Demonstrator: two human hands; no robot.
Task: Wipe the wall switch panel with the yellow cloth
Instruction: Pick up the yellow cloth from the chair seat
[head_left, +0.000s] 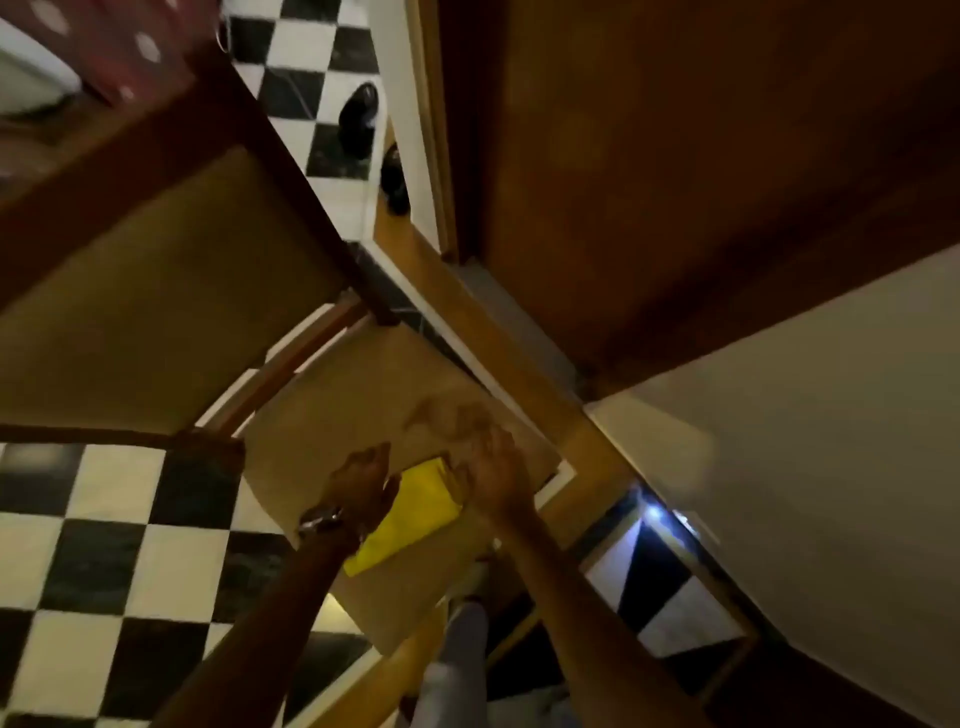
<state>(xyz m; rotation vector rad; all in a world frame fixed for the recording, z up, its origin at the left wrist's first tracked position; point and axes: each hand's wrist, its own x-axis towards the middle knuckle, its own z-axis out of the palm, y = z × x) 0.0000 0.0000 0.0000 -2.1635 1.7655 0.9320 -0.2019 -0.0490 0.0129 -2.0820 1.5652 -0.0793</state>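
The head view looks steeply down and is dim and smeared by motion. The yellow cloth (410, 512) lies folded on a tan flat surface (363, 415), possibly a low worktop or a seat, at about 6 o'clock from the picture's centre. The left hand (361, 483) sits at the cloth's 9 o'clock edge, palm down, touching or just over it; a wristwatch (319, 519) shows on that wrist. Its fingers (376, 454) point toward 12 o'clock and look loosely spread, closed on nothing that can be seen. The right hand (493, 475) is at the cloth's 3 o'clock corner, its fingers (475, 441) blurred and stretched toward 11 o'clock; whether they pinch the cloth's edge or only rest against it I cannot tell. Both forearms come up from 6 o'clock.

A wooden chair (156, 260) with a padded panel fills the 9 to 11 o'clock part of the view. Black-and-white checkered floor (104, 571) shows at 8 o'clock and again at 12 o'clock, where a pair of black shoes (358, 119) stands beside a white door frame (400, 130). A dark wooden door (675, 156) takes up 1 to 2 o'clock, and a pale wall (831, 467) runs down at 4 o'clock. The wall switch panel cannot be made out.
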